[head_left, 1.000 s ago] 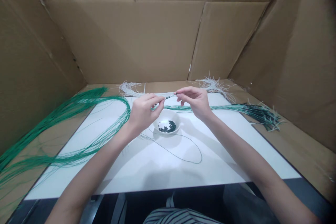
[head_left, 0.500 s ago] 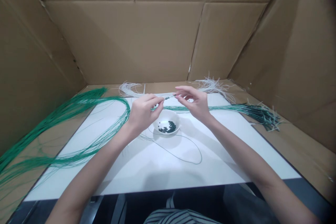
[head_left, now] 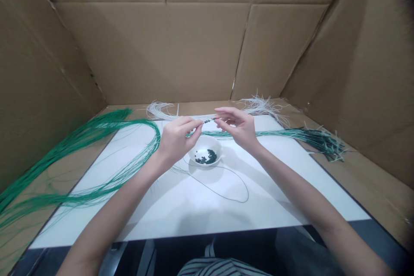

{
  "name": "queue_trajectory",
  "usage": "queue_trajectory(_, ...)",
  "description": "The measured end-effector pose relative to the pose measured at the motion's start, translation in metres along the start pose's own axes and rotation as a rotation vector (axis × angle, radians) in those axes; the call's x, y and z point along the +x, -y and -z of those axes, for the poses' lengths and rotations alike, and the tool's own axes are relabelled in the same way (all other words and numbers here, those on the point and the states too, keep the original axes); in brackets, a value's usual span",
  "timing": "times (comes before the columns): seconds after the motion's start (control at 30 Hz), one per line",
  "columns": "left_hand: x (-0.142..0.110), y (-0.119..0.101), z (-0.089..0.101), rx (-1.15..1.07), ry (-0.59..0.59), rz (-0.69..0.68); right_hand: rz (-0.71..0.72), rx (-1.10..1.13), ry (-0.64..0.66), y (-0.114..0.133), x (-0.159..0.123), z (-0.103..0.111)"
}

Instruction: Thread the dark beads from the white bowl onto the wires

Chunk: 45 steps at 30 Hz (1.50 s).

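Note:
My left hand (head_left: 178, 139) is pinched on a thin green cord, with several small dark beads (head_left: 207, 121) strung just past its fingertips. Facing it, my right hand (head_left: 241, 128) closes thumb and finger on a tiny dark bead at the cord's tip; its other fingers are loosely curled. Below both hands stands a white bowl (head_left: 207, 140) with loose dark green beads (head_left: 208, 156) in it. A loop of thin green cord (head_left: 223, 197) trails over the white tabletop, in front and to the right of the bowl.
A large bundle of green cords (head_left: 80, 136) spreads across the left side. More green strands run behind the bowl to dark, white-tipped ends (head_left: 326, 142) at right. White cords (head_left: 261, 105) lie at the back. Cardboard walls (head_left: 155, 51) enclose the white table (head_left: 274, 202).
My right fingertips have shifted very slightly, and the bead at them sits closer to the strung beads. My left hand has hardly moved; the bowl and cord loop are unchanged.

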<state>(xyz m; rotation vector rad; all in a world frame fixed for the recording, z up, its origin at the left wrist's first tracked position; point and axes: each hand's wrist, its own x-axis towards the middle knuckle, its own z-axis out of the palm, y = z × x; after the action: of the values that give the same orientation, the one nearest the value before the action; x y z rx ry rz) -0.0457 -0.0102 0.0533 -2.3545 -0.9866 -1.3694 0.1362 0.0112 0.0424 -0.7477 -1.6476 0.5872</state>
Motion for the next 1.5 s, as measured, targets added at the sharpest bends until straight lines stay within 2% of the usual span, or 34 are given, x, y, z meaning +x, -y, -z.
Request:
queue_trajectory(0.97,-0.0028,0.0024,-0.0038,0.011,0.044,-0.033,0.042,-0.047,0.039,0.0031,0.0002,-0.0001)
queue_trajectory(1.5,-0.0029,0.0034,-0.0057,0.025,0.078,-0.028,0.086,-0.102,0.164,0.0007,0.0010,0.0027)
